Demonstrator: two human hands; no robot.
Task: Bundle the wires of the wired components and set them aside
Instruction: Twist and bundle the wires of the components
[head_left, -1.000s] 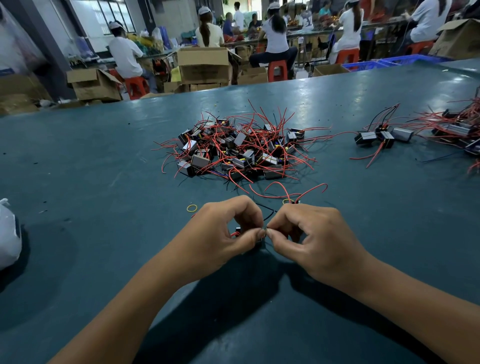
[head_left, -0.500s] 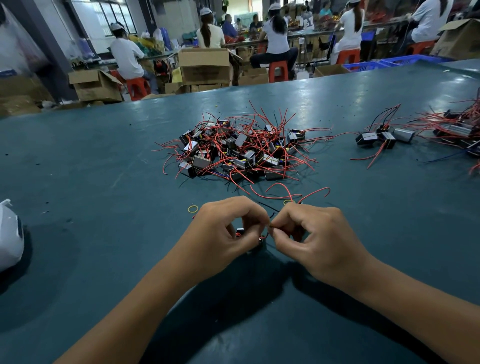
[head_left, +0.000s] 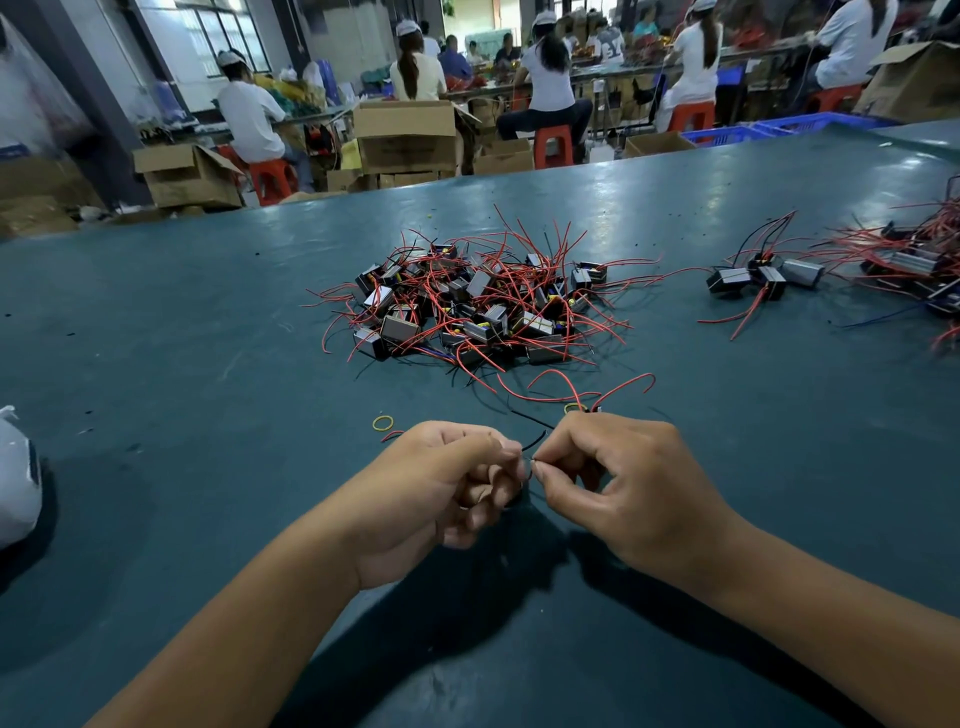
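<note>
My left hand (head_left: 441, 488) and my right hand (head_left: 623, 483) meet fingertip to fingertip low over the green table (head_left: 182, 364). Between them both pinch a thin black wire (head_left: 535, 441) of a small component that is mostly hidden under my left fingers. Loose red wires (head_left: 566, 387) curve on the table just beyond my right hand. Farther back lies a pile of black and grey wired components (head_left: 467, 306) tangled in red wire.
A yellow rubber band (head_left: 383, 423) lies left of my hands, another (head_left: 574, 408) by my right knuckles. A few components (head_left: 763, 275) and a bigger heap (head_left: 914, 260) sit at the right. A white bag (head_left: 15, 478) lies at the left edge. People work at benches behind.
My hands have lifted slightly off the table and my left fingers have turned. The black wire end now sticks up between the fingertips. The red of the held component no longer shows.
</note>
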